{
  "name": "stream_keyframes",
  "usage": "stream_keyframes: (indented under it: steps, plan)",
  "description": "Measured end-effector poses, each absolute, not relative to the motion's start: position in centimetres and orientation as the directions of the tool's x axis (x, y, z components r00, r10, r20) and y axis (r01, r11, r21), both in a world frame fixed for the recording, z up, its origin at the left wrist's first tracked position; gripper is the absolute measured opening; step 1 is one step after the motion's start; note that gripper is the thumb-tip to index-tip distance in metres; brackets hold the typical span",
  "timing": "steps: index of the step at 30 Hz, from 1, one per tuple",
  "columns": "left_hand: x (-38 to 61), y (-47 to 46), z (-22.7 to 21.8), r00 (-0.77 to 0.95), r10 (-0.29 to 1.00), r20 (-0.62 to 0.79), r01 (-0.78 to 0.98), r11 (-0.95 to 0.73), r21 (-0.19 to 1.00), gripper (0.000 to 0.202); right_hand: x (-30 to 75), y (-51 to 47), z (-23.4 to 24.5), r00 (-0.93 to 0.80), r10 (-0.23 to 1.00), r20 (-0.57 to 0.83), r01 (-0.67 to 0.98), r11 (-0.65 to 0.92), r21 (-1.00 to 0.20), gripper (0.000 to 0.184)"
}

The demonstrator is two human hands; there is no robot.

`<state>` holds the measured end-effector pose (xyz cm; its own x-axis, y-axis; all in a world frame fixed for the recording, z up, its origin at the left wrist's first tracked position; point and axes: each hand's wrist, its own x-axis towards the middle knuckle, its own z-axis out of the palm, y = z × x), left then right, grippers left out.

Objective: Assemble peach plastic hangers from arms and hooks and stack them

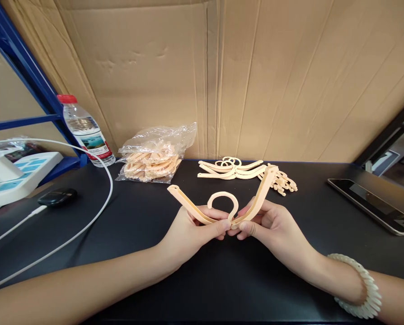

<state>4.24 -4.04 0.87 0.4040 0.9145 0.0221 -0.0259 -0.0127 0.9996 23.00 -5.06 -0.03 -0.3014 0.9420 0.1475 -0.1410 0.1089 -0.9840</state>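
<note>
Between my two hands is a peach-coloured plastic folding hanger point(224, 195), its curved hook up and its two arms angled upward to either side. My left hand point(202, 228) is closed on the left arm near the centre joint, thumb in front. My right hand point(261, 223) pinches the right arm close to the same joint. The fingertips of both hands nearly meet under the hook and cover part of the joint. Behind them on the black table lie several similar hangers point(234, 169) and a pile of small peach pieces point(283, 180).
A clear plastic bag point(151, 158) of peach parts sits at the back left. Near it stands a water bottle point(88, 131) with a red cap. A white cable point(100, 207) loops over the table's left side, by a black case point(57, 197). A phone-like device point(374, 205) lies right.
</note>
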Motion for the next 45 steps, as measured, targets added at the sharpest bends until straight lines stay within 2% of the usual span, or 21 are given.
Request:
stream_keyframes:
  steps: [8,14,18,22,25,29,34,40,45]
  plan:
    - [4.3,-3.9,0.7,0.363,0.931,-0.024,-0.031,0.038,0.999,0.008,23.0,-4.9,0.2,-0.276,0.96,0.052,-0.111,0.021,-0.994,0.03]
    - [4.3,-3.8,1.0,0.342,0.936,-0.078,-0.038,0.097,0.995,0.01,23.3,-4.7,0.6,-0.31,0.949,0.048,-0.058,0.032,-0.998,0.026]
    - [3.7,-3.3,1.2,0.283,0.947,-0.152,0.003,0.158,0.987,0.013,24.1,-3.7,0.9,-0.163,0.981,0.102,-0.122,0.083,-0.989,0.028]
    - [2.9,-2.7,1.4,0.306,0.93,-0.203,0.045,0.199,0.979,0.016,26.1,-1.8,1.5,-0.04,0.991,0.126,-0.205,0.115,-0.972,0.026]
    - [2.4,-2.4,1.5,0.298,0.927,-0.228,0.018,0.233,0.972,0.016,27.9,-0.4,2.3,-0.111,0.985,0.132,-0.13,0.117,-0.985,0.025]
    - [2.4,-2.2,1.6,0.274,0.933,-0.235,-0.042,0.256,0.966,0.012,29.4,0.5,3.0,-0.267,0.964,0.003,0.047,0.016,-0.999,0.028]
    - [2.5,-2.0,1.5,0.249,0.937,-0.243,-0.112,0.277,0.954,0.012,29.4,0.4,3.1,-0.324,0.945,-0.042,0.163,0.012,-0.987,0.03]
    - [2.2,-1.0,1.5,0.098,0.969,-0.226,-0.274,0.245,0.93,0.006,30.5,1.1,3.8,-0.154,0.986,0.06,0.037,0.066,-0.997,0.029]
    - [1.4,0.3,1.2,0.006,0.99,-0.142,-0.288,0.138,0.948,0.003,32.0,2.1,4.1,-0.002,0.991,0.134,-0.111,0.133,-0.985,0.024]
